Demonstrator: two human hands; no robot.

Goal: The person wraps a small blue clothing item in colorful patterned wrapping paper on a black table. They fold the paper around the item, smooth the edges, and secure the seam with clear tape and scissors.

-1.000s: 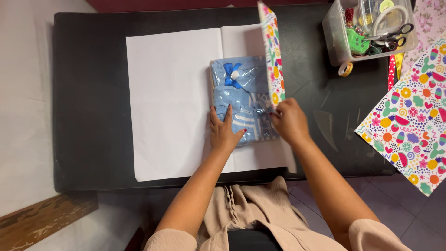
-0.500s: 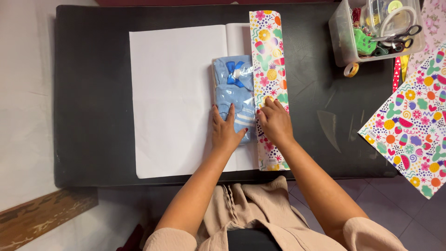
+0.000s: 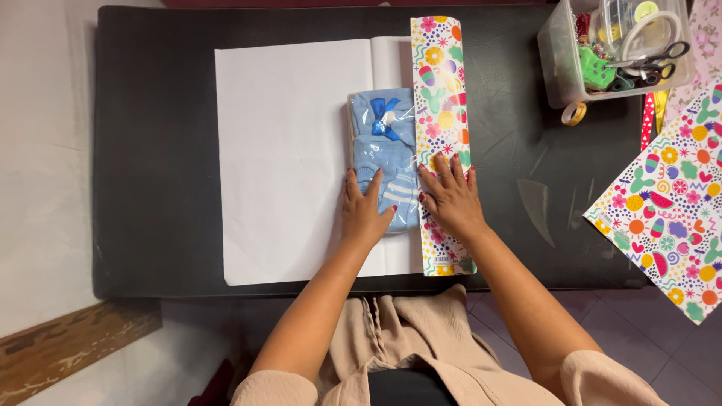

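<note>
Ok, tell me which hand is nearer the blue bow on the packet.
Left. The left hand lies flat on the blue clothing packet, directly below the blue bow. The right hand presses the folded patterned flap, off to the bow's right and below it.

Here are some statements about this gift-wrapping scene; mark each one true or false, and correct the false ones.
1. The right hand lies flat on the folded colourful flap. True.
2. The left hand holds scissors. False: it rests on the blue package; the scissors are in the clear plastic box.
3. The blue package carries a blue bow. True.
4. The wrapping paper lies with its printed side up. False: its white side faces up.
5. A tape roll lies on the black table. True.
</note>
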